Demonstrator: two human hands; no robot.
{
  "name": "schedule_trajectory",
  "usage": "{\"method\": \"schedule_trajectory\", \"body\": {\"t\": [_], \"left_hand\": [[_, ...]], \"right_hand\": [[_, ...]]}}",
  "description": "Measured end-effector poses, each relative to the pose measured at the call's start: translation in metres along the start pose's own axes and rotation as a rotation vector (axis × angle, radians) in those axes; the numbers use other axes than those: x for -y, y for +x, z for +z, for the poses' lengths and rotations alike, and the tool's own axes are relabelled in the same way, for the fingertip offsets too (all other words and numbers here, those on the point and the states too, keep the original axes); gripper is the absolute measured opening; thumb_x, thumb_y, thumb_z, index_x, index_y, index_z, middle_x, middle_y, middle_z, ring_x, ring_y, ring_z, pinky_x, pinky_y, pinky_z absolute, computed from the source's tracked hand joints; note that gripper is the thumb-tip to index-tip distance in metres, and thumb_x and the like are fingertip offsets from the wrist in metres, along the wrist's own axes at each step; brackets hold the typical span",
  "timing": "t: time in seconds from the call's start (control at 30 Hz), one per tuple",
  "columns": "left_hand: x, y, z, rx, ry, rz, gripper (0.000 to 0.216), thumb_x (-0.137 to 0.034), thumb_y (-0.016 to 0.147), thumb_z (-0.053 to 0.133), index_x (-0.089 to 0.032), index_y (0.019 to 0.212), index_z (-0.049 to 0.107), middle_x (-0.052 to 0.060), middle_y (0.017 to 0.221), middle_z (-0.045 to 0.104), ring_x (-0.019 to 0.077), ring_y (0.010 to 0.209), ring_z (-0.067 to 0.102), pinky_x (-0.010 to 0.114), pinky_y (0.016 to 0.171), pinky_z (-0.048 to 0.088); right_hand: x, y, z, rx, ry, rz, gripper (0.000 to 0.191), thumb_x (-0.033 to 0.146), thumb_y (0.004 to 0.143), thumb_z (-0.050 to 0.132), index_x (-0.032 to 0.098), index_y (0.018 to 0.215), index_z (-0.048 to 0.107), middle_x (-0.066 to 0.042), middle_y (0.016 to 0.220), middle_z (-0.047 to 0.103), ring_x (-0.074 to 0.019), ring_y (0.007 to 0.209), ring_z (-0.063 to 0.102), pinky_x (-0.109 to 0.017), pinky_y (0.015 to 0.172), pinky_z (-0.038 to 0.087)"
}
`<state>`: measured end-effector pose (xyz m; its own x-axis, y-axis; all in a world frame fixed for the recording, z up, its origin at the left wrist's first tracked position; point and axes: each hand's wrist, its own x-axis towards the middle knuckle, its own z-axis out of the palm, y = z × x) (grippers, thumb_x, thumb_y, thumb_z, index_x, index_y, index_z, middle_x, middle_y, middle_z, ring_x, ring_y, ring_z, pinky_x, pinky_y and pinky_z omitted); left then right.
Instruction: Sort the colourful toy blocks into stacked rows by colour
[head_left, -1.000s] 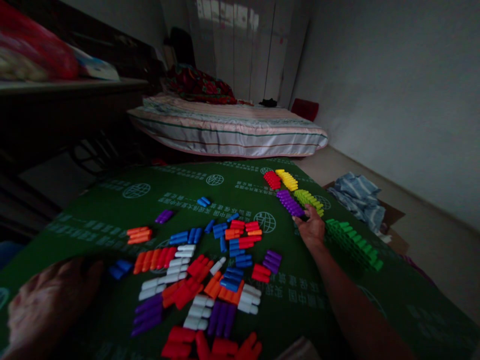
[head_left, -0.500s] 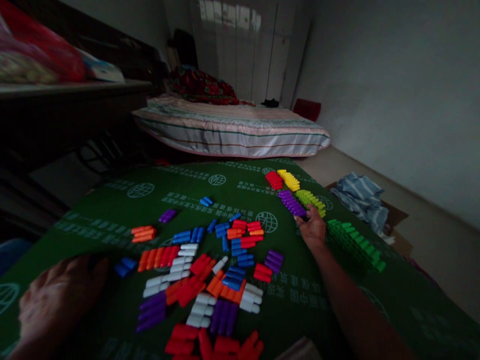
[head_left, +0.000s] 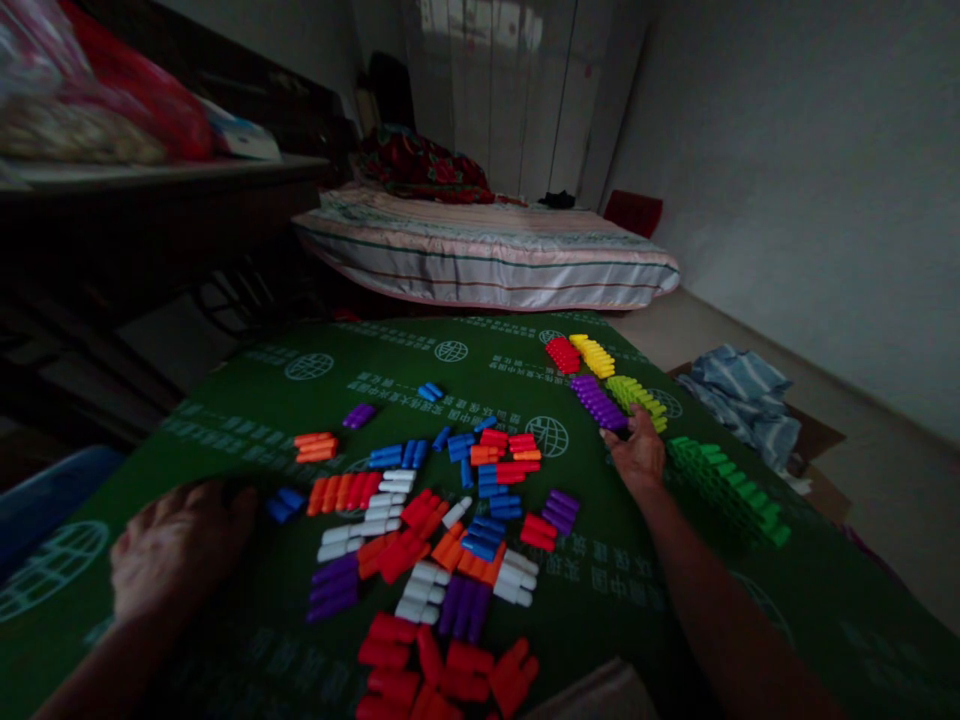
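A green printed cloth (head_left: 225,440) covers the table. Loose plastic blocks in red, orange, blue, white and purple (head_left: 442,530) lie scattered across its middle. At the far right stand sorted rows: red (head_left: 562,354), yellow (head_left: 594,356), purple (head_left: 598,401), light green (head_left: 636,396) and dark green (head_left: 727,486). My right hand (head_left: 640,452) reaches to the near end of the purple row, fingers curled against it; what they pinch is hidden. My left hand (head_left: 180,545) lies on the cloth at the near left, fingers bent, close to two blue blocks (head_left: 285,503).
A bed with a striped cover (head_left: 487,255) stands behind the table. A dark shelf with bags (head_left: 112,120) is at the left. Folded blue cloth (head_left: 742,390) lies on the floor at the right. A blue object (head_left: 45,495) shows at the left edge.
The camera has turned a little to the left, so everything sits further right in view. My right hand stays at the purple row and my left hand stays resting on the cloth.
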<state>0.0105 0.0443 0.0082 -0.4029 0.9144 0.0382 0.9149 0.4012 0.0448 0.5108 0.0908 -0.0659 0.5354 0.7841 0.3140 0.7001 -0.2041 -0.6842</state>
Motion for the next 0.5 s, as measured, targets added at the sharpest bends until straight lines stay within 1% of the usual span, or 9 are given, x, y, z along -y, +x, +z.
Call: {"method": "schedule_trajectory", "body": {"t": [0.07,0.17,0.23,0.3,0.37,0.4,0.43,0.5], "left_hand": [[-0.005,-0.002,-0.003,0.02,0.022,-0.015,0.075,-0.056,0.084,0.006,-0.008,0.122,0.05,0.024,0.135,0.044,0.0428,0.127,0.039,0.052,0.104,0.037],[-0.006,-0.004,-0.003,0.015,0.029,0.0,0.075,-0.055,0.085,0.004,-0.008,0.121,0.051,0.024,0.133,0.045,0.0422,0.126,0.039,0.052,0.104,0.036],[-0.004,-0.005,-0.001,0.003,0.029,0.012,0.074,-0.055,0.086,0.005,-0.008,0.12,0.051,0.024,0.132,0.046,0.042,0.125,0.041,0.051,0.103,0.037],[-0.002,-0.005,0.0,-0.008,0.026,0.026,0.073,-0.055,0.086,0.006,-0.007,0.119,0.051,0.024,0.131,0.046,0.0423,0.124,0.041,0.051,0.103,0.037],[-0.001,-0.006,0.0,-0.015,0.024,0.037,0.074,-0.055,0.087,0.005,-0.006,0.119,0.051,0.025,0.13,0.046,0.0426,0.124,0.041,0.052,0.103,0.037],[-0.001,-0.006,0.0,-0.016,0.022,0.038,0.074,-0.054,0.087,0.005,-0.006,0.119,0.051,0.025,0.13,0.046,0.0427,0.124,0.041,0.052,0.102,0.037],[-0.001,-0.006,0.0,-0.016,0.022,0.036,0.074,-0.054,0.087,0.005,-0.006,0.119,0.051,0.025,0.13,0.046,0.0427,0.124,0.04,0.052,0.102,0.037],[-0.001,-0.005,0.0,-0.015,0.024,0.026,0.072,-0.054,0.086,0.008,-0.006,0.119,0.051,0.025,0.13,0.046,0.0428,0.124,0.041,0.052,0.102,0.038]], "right_hand": [[0.0,-0.001,-0.002,0.013,-0.001,-0.005,0.071,0.039,0.071,0.062,0.016,0.135,0.045,-0.015,0.124,0.061,-0.0283,0.114,0.057,-0.039,0.093,0.044],[0.002,-0.004,-0.009,0.036,-0.021,-0.042,0.07,0.037,0.074,0.058,0.013,0.137,0.042,-0.017,0.128,0.058,-0.0286,0.119,0.054,-0.04,0.097,0.042],[0.007,-0.011,-0.017,0.039,-0.062,-0.096,0.065,0.036,0.076,0.056,0.011,0.134,0.047,-0.019,0.128,0.058,-0.0295,0.12,0.053,-0.041,0.098,0.041],[0.013,-0.024,-0.028,0.064,-0.096,-0.147,0.053,0.036,0.078,0.054,0.011,0.125,0.056,-0.017,0.121,0.062,-0.0294,0.114,0.056,-0.042,0.096,0.043],[0.022,-0.043,-0.039,0.169,-0.075,-0.198,0.042,0.038,0.081,0.053,0.015,0.114,0.065,-0.013,0.108,0.068,-0.0264,0.101,0.063,-0.04,0.09,0.048],[0.028,-0.054,-0.044,0.257,-0.046,-0.238,0.039,0.038,0.082,0.053,0.017,0.111,0.067,-0.011,0.104,0.07,-0.0241,0.095,0.065,-0.039,0.087,0.05],[0.034,-0.064,-0.048,0.359,-0.019,-0.294,0.037,0.037,0.083,0.054,0.019,0.111,0.068,-0.009,0.103,0.07,-0.0221,0.091,0.066,-0.037,0.085,0.051],[0.047,-0.083,-0.055,0.55,-0.011,-0.431,0.036,0.033,0.084,0.055,0.023,0.116,0.067,-0.008,0.111,0.069,-0.0202,0.097,0.065,-0.034,0.087,0.051]]}}
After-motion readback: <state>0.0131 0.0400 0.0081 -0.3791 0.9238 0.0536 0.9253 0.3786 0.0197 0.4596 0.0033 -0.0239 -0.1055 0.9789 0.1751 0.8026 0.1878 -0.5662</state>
